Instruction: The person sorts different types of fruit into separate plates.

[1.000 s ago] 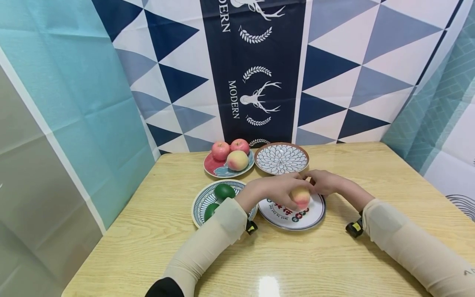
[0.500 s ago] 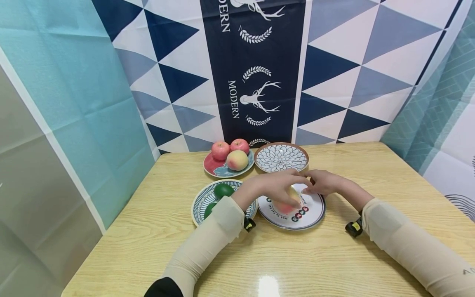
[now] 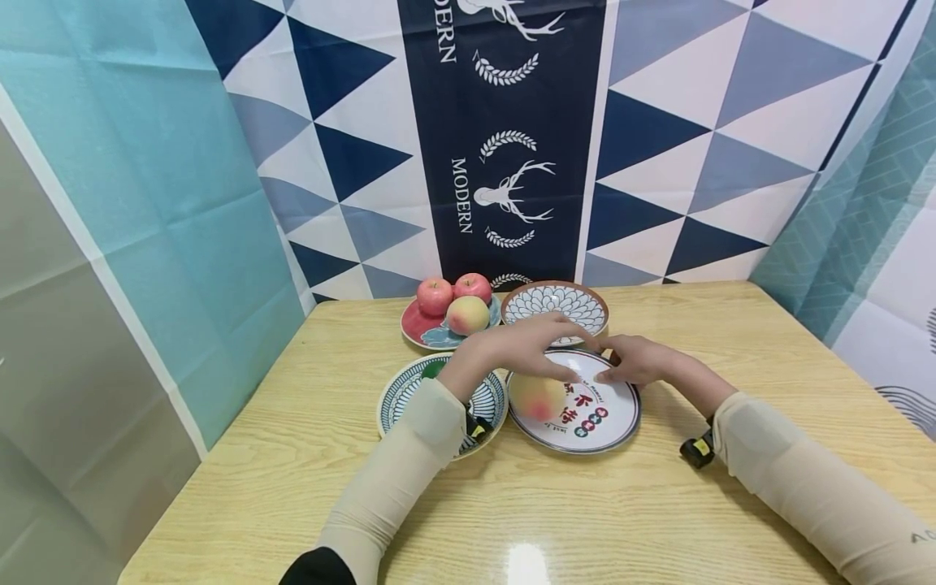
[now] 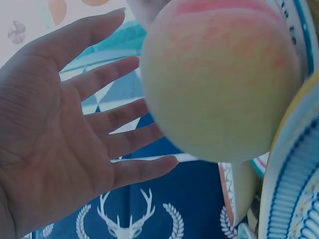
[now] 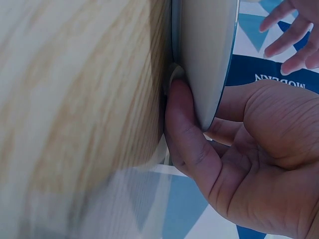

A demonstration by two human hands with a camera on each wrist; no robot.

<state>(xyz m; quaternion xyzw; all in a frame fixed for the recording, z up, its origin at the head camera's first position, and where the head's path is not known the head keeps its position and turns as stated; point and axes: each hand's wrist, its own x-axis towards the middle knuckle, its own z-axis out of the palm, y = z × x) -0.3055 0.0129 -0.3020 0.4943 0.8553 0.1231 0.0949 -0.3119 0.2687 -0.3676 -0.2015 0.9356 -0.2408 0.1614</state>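
Observation:
A yellow-pink peach (image 3: 539, 398) sits towards the left side of the white plate (image 3: 617, 418) with red lettering; its outline is blurred. Above the plate, my left hand (image 3: 522, 345) has its fingers spread. In the left wrist view the peach (image 4: 219, 84) looms large in front of the fingers of my left hand (image 4: 65, 124), with nothing in the palm. My right hand (image 3: 638, 360) holds the far right rim of the plate. In the right wrist view the rim of the plate (image 5: 207, 55) lies between the thumb and fingers of my right hand (image 5: 249, 154).
A patterned bowl (image 3: 391, 406) stands left of the plate, a green fruit (image 3: 433, 370) in it partly behind my left arm. Behind are a red-and-blue plate (image 3: 413, 329) with two apples (image 3: 435, 297) and another peach (image 3: 468, 315), and a brown-rimmed bowl (image 3: 601, 305).
My left hand has let go of the peach and moved up and left, its fingers opening. The peach has shifted left and down onto the plate's left side. My right hand has stayed put.

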